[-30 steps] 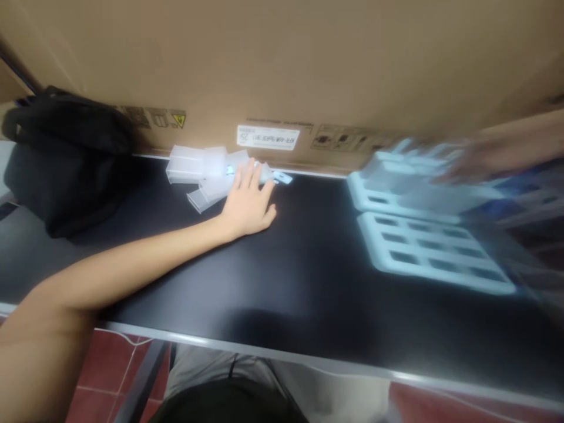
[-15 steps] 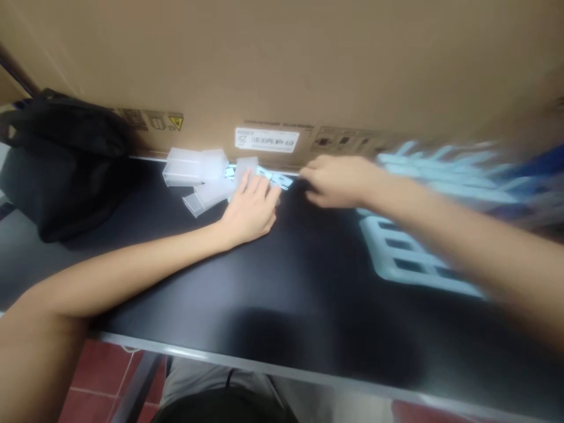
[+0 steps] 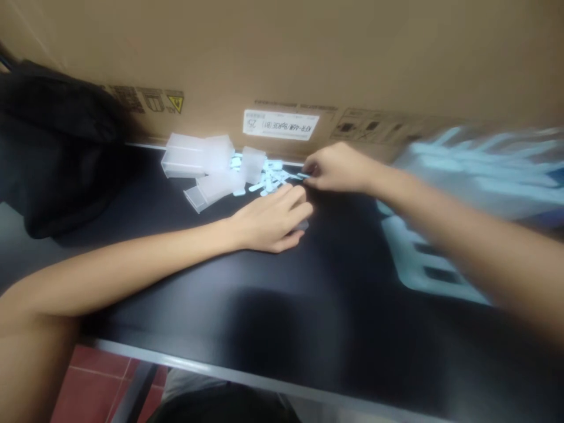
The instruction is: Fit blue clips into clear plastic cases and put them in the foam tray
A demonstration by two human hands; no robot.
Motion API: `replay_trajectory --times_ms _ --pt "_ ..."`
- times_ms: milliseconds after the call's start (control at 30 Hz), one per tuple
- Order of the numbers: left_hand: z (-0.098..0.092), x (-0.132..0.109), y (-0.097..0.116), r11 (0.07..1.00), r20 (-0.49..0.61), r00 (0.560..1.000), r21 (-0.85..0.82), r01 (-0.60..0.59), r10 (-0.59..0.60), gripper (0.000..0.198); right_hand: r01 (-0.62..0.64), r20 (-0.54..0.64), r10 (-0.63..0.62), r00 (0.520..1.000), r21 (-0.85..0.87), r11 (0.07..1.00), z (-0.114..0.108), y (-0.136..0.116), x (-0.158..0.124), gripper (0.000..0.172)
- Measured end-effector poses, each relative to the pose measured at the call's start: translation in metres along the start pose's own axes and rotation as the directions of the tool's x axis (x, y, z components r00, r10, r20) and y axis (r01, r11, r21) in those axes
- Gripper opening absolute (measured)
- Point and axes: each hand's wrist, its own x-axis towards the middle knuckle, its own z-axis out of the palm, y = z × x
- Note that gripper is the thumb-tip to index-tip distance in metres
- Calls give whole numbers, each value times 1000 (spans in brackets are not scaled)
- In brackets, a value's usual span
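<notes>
My right hand (image 3: 337, 168) pinches a small light-blue plastic piece (image 3: 302, 175) by its end, at the edge of a loose pile of such light-blue pieces (image 3: 273, 175). Just below the pile, my left hand (image 3: 275, 218) is curled around a small translucent plastic piece (image 3: 303, 225), most of it hidden by the fingers. Several frosted, translucent plastic boxes (image 3: 187, 154) lie left of the pile, one tilted toward me. Another frosted box (image 3: 254, 164) rests among the light-blue pieces.
A large cardboard box (image 3: 282, 59) walls off the back of the black table (image 3: 198, 299). On the left sits a black bag (image 3: 66, 153). To the right, a light-blue slotted basket (image 3: 409, 264) and a blurred heap of light-blue parts (image 3: 476, 164) lie beneath and behind my right forearm.
My left hand has moved right and toward me, off the pile, uncovering light-blue pieces; a translucent piece now shows in it. My right hand now shows a light-blue piece between its fingertips.
</notes>
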Motion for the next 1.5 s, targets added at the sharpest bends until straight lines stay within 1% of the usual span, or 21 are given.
replay_trajectory --times_ms 100,167,267,333,367,433,500,533,567,600,667,733,800,900,1033,1100,1167,1267,1333,1400,1500 --pt "-2 -1 5 996 19 1000 -91 6 -4 25 -59 25 58 998 50 997 -3 7 -11 23" --pt "-3 -2 7 993 20 999 -116 31 -29 25 -100 15 99 995 88 991 -6 5 -22 19" --pt "-2 -2 9 990 33 996 -108 90 -87 27 -151 -80 174 981 236 960 -12 -7 -44 20" --pt "-2 -3 8 987 81 990 -100 127 -119 31 -172 -160 248 955 383 908 -15 -18 -60 23" --pt "-1 -3 7 985 109 986 -108 137 -125 33 -175 -191 293 937 469 866 -17 -24 -68 27" --pt "-1 -3 5 977 141 981 -148 156 -135 37 -160 -228 392 891 652 742 -16 -35 -82 37" --pt "0 -2 3 957 125 975 -207 205 -182 42 -108 -227 481 847 812 573 -11 -46 -91 43" --pt "0 -2 2 942 104 970 -237 239 -220 47 -71 -215 511 832 873 482 -7 -52 -94 43" --pt "1 -3 1 925 77 963 -267 271 -260 52 -33 -195 526 828 919 393 -3 -57 -96 44" --pt "1 -3 1 908 46 955 -299 293 -293 57 1 -171 523 835 951 309 2 -63 -97 46" --pt "3 -5 0 880 -6 944 -363 306 -331 65 47 -123 474 872 984 169 10 -74 -96 52" --pt "4 -6 -1 859 -32 940 -419 295 -339 70 58 -82 398 914 996 74 15 -82 -94 55" --pt "4 -8 0 846 -33 941 -451 285 -335 73 55 -56 346 937 998 14 17 -88 -92 56" --pt "4 -9 1 852 -40 945 -446 273 -324 74 65 -49 344 938 997 -36 17 -91 -92 57" --pt "0 -7 2 868 -92 941 -424 259 -326 70 116 -67 442 894 990 -86 19 -92 -95 59" --pt "-2 -6 2 872 -125 938 -424 245 -324 70 109 -58 445 894 990 -89 23 -93 -96 57" --pt "-3 -5 1 880 -145 942 -422 219 -304 68 82 -46 391 919 994 -74 28 -96 -97 55" --pt "-5 -5 1 887 -135 952 -419 195 -274 60 66 -54 245 968 997 -44 34 -102 -97 56" --pt "-6 -5 1 883 -114 955 -423 202 -273 53 72 -65 193 979 997 -31 36 -106 -97 56" --pt "-6 -4 1 876 -102 957 -437 202 -271 51 91 -85 205 975 996 -24 36 -108 -97 53" --pt "-7 -3 -2 858 -112 958 -481 182 -266 50 139 -133 233 963 990 -11 33 -110 -99 52"
